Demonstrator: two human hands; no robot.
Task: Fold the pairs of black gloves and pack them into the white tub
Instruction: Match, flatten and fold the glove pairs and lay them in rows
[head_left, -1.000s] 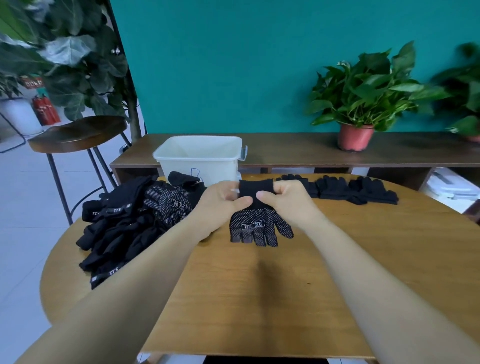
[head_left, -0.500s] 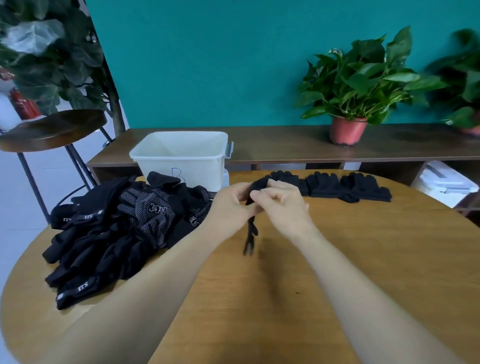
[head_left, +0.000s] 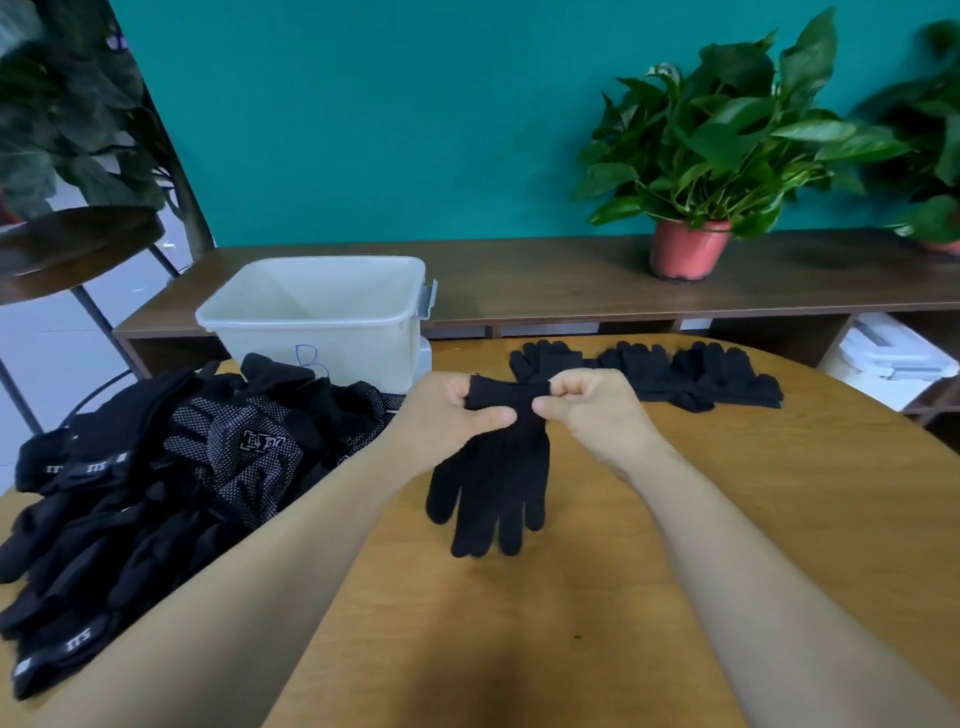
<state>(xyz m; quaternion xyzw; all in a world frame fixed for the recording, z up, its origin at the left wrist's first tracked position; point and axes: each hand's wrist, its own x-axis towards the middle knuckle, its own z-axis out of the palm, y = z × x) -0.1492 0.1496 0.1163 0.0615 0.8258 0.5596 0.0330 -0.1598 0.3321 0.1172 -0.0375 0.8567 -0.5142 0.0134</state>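
A black glove (head_left: 493, 483) hangs by its cuff over the round wooden table (head_left: 727, 519), fingers pointing down toward me, plain side up. My left hand (head_left: 441, 415) pinches the cuff's left end and my right hand (head_left: 592, 410) pinches its right end. A big heap of black gloves (head_left: 156, 483), some with white dots, lies at the table's left. Beyond the heap stands the white tub (head_left: 322, 312), with nothing visible inside. A row of black gloves (head_left: 654, 369) lies at the table's far side, right of my hands.
A long low wooden shelf (head_left: 519, 275) runs behind the table and carries a potted plant (head_left: 696, 156). A wooden stool (head_left: 67, 249) stands at the far left beside a large leafy plant (head_left: 67, 104). A white box (head_left: 893, 348) sits under the shelf at right.
The glove showed its dotted palm, then was turned edge-on, and now hangs with its plain side facing me. Both hands kept hold of the cuff. The camera came closer.
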